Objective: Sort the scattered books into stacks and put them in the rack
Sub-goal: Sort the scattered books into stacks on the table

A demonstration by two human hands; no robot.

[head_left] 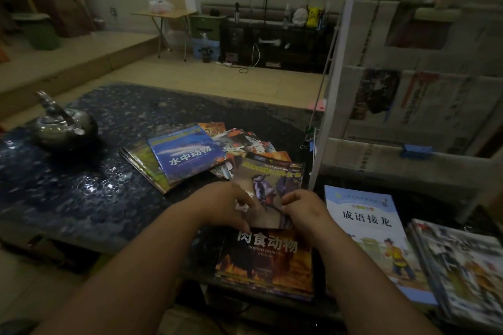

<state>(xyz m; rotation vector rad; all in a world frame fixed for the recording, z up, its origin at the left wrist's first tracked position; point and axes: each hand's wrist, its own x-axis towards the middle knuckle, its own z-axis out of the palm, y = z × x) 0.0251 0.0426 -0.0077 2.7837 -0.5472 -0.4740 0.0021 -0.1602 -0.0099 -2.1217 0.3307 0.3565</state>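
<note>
My left hand [227, 205] and my right hand [304, 208] both grip the near edge of a thin woodpecker-cover book [268, 185], held above a stack topped by an orange carnivore book [268, 258]. A blue water-animals book [186, 153] lies on a loose pile, with several scattered books [245, 141] behind it. To the right lie a light-blue idiom book [373, 234] and a stack of picture books [462, 266]. The white rack [337, 49] stands at the right, lined with newspaper.
A dark patterned table [81, 171] holds the books and a metal teapot [65, 124] at the left. Blue clips [416, 150] sit on the rack's lower rail. A folding table [166, 15] and a dark low cabinet [272, 41] stand across the wooden floor.
</note>
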